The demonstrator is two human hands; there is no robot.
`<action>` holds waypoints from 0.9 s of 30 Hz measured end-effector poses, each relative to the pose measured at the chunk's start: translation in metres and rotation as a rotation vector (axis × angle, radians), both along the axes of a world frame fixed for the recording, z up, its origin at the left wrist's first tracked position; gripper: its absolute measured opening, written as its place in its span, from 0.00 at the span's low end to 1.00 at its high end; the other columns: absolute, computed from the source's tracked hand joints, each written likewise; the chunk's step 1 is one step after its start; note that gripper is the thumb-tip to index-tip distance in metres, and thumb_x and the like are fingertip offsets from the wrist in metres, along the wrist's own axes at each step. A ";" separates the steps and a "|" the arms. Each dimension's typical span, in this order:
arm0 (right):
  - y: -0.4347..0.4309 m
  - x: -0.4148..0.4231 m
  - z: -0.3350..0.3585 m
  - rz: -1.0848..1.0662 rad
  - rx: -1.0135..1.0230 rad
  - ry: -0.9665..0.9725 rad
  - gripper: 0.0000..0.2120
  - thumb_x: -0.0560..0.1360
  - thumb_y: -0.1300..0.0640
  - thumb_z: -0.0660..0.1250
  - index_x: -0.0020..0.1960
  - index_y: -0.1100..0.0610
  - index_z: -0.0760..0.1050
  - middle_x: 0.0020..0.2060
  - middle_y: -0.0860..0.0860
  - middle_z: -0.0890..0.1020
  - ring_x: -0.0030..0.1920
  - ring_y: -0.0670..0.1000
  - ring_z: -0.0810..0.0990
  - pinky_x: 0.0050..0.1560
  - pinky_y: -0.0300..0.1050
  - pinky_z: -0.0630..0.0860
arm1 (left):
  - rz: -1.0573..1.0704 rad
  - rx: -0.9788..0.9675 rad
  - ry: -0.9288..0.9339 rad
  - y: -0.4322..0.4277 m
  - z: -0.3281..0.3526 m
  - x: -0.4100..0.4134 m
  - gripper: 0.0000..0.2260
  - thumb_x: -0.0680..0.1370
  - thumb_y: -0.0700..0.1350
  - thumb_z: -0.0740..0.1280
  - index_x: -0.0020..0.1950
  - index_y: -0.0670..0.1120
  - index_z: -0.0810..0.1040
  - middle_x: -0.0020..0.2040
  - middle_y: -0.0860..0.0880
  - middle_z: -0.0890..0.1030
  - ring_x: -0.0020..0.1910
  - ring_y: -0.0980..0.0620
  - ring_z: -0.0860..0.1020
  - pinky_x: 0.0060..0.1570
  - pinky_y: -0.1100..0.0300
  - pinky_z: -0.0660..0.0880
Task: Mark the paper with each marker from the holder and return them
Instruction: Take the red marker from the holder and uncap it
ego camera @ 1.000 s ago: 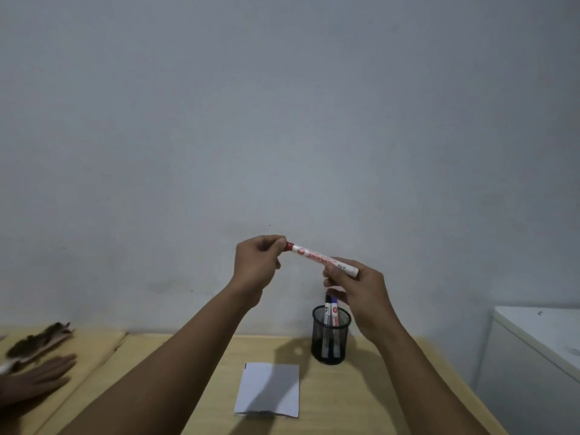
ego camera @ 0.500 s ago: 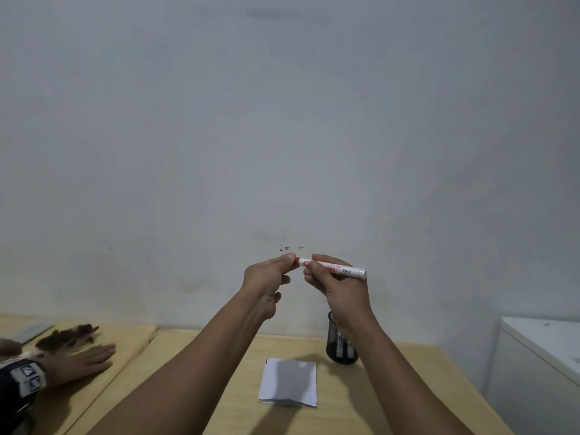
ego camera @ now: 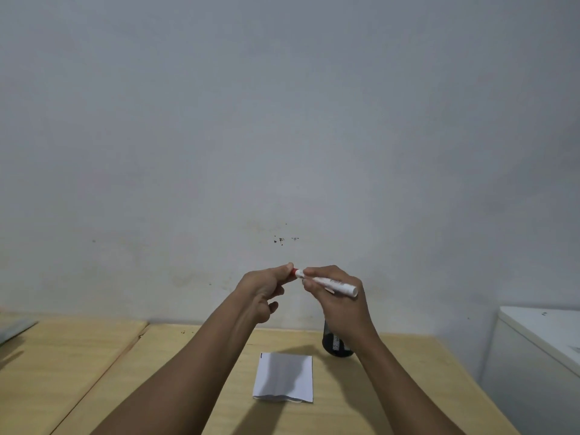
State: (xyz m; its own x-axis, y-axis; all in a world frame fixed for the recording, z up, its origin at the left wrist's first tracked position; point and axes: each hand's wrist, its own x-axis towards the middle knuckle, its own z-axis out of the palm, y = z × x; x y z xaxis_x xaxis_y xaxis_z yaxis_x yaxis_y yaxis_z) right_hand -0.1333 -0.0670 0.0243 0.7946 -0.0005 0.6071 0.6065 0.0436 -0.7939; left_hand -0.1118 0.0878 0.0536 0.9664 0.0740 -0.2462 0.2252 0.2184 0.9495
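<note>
The right hand wraps the white barrel of the red marker, fingers curled tight around it, held in the air well above the table. The left hand pinches the red cap between thumb and forefinger, just beside the right fingertips. Whether the cap is seated or partly off, I cannot tell.

The paper lies flat below both hands, with 1 small dark mark at its top left corner. The mesh holder stands under the right wrist, partly hidden.

Risk: a sudden tug could jerk the hands apart, so the cap slips from the 2-finger pinch, or the right forearm knocks the holder when lowering.
</note>
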 end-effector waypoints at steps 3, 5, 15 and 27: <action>-0.004 0.004 -0.006 -0.025 -0.146 -0.125 0.08 0.74 0.69 0.73 0.49 0.60 0.86 0.49 0.51 0.87 0.55 0.48 0.85 0.55 0.39 0.79 | 0.002 0.007 0.000 0.001 -0.004 0.005 0.06 0.74 0.50 0.74 0.44 0.48 0.83 0.37 0.55 0.86 0.43 0.53 0.72 0.41 0.57 0.68; -0.006 0.009 -0.009 -0.040 -0.227 -0.174 0.09 0.74 0.69 0.72 0.50 0.60 0.86 0.51 0.51 0.87 0.56 0.48 0.85 0.57 0.39 0.79 | 0.019 0.026 -0.012 0.001 -0.007 0.008 0.07 0.74 0.50 0.74 0.44 0.47 0.83 0.35 0.56 0.85 0.42 0.52 0.72 0.41 0.56 0.68; 0.002 0.020 -0.038 -0.011 -0.387 -0.163 0.10 0.76 0.68 0.70 0.49 0.56 0.86 0.54 0.48 0.85 0.57 0.45 0.83 0.56 0.36 0.77 | 0.190 0.121 -0.103 0.025 -0.040 0.026 0.08 0.73 0.49 0.75 0.42 0.44 0.85 0.37 0.54 0.87 0.43 0.51 0.75 0.44 0.53 0.69; 0.018 0.044 -0.077 0.032 0.127 0.300 0.09 0.71 0.72 0.74 0.50 0.65 0.82 0.41 0.58 0.88 0.44 0.56 0.88 0.47 0.43 0.84 | 0.191 1.036 -0.299 0.081 -0.152 0.046 0.04 0.73 0.53 0.73 0.40 0.58 0.80 0.37 0.63 0.81 0.45 0.60 0.78 0.47 0.55 0.56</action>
